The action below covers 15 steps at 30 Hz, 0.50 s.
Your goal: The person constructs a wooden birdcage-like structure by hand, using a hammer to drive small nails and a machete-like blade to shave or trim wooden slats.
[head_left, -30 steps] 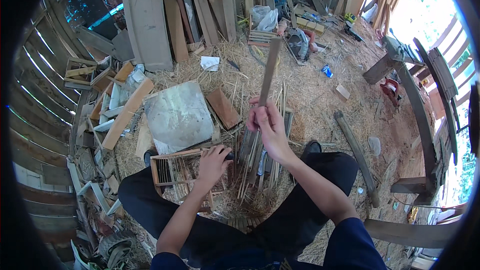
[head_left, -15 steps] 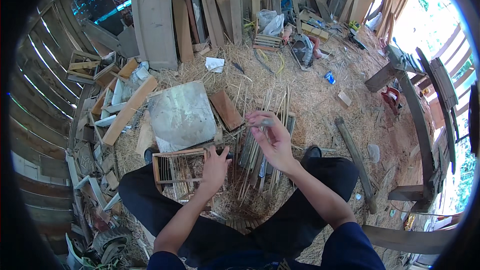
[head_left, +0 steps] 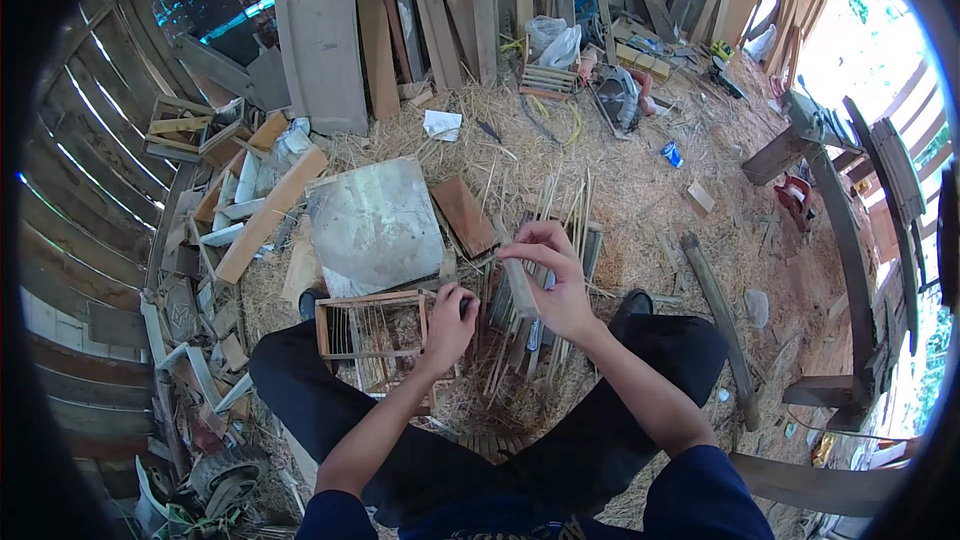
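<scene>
My right hand (head_left: pixel 560 285) is closed, its thumb and fingers pinching a short, pale wooden strip (head_left: pixel 521 288) above a bundle of sticks. My left hand (head_left: pixel 450 325) is curled beside the right side of a slatted wooden frame (head_left: pixel 371 298). A small dark thing shows at its fingertips, too hidden to name. The box-like frame has thin bars and stands between my knees, towards the left. Below my right hand, thin bamboo sticks (head_left: pixel 568 210) lie lengthwise over dark boards.
A worn grey-white square board (head_left: pixel 375 225) lies beyond the frame, with a brown wood block (head_left: pixel 464 216) beside it. Scrap wood (head_left: pixel 270 215) is piled at left. A long beam (head_left: pixel 720 330) lies right of my knee. Planks (head_left: pixel 325 30) lean at the back; straw covers the floor.
The pale wooden strip in my right hand has turned and now shows its length. My left hand's fingers have drawn in from a spread pose. The whole view has shifted slightly.
</scene>
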### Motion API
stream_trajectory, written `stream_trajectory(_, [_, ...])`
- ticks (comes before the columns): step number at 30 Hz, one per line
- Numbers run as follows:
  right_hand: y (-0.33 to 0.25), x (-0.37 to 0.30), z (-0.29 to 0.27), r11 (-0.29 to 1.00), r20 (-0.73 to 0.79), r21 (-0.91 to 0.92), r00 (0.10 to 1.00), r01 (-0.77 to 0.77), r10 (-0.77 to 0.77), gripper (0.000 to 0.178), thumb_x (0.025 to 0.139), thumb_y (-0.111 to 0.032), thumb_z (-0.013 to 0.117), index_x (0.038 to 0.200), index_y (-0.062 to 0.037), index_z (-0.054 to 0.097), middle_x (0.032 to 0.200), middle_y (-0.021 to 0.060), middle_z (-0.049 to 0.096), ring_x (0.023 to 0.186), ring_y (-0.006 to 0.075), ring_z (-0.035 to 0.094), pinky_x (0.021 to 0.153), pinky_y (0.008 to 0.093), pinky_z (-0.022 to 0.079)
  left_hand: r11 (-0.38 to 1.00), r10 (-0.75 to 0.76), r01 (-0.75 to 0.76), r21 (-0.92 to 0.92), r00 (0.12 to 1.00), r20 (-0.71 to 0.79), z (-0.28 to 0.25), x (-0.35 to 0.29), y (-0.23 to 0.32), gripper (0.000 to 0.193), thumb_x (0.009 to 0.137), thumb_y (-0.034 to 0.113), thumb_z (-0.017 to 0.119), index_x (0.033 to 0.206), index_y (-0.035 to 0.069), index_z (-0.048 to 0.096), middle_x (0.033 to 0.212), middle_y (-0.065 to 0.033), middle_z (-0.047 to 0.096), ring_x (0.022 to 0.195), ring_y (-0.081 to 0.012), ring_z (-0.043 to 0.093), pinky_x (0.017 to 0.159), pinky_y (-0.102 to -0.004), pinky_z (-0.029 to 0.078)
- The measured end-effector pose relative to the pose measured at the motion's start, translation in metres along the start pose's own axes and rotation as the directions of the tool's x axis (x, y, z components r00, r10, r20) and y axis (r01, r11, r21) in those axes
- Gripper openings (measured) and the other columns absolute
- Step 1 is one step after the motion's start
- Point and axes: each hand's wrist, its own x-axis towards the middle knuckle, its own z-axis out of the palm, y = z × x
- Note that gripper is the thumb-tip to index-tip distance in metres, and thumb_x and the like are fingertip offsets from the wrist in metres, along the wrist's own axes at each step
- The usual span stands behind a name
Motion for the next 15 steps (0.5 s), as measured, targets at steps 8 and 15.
stream_trajectory(8, [-0.002, -0.006, 0.013, 0.994, 0.063, 0.109, 0.998, -0.005, -0.002, 0.041, 0.078, 0.014, 0.063, 0.111, -0.0094, 0.072, 0.116, 0.0077, 0.051, 0.105, 0.02, 0.057, 0.088, 0.0298, 0.049, 0.965, -0.221, 0.21, -0.156, 0.974, -0.055, 0.01, 0.003, -0.033, 0.048, 0.091, 0.017, 0.062, 0.133, 0.002, 0.042, 0.106, -0.0296, 0.062, 0.1, -0.0469, 0.062, 0.089, -0.0499, 0.049])
stream_trajectory(15, [-0.001, -0.009, 0.01, 0.999, 0.055, 0.034, 0.998, -0.037, 0.035, 0.031, 0.082, 0.01, 0.064, 0.107, -0.0072, 0.07, 0.116, 0.0073, 0.054, 0.102, 0.0177, 0.06, 0.082, 0.0295, 0.051, 0.982, -0.188, 0.191, -0.003, 0.969, 0.162, -0.002, -0.002, 0.005, 0.053, 0.088, 0.026, 0.066, 0.131, 0.007, 0.043, 0.1, -0.0282, 0.064, 0.096, -0.0448, 0.065, 0.086, -0.0514, 0.05])
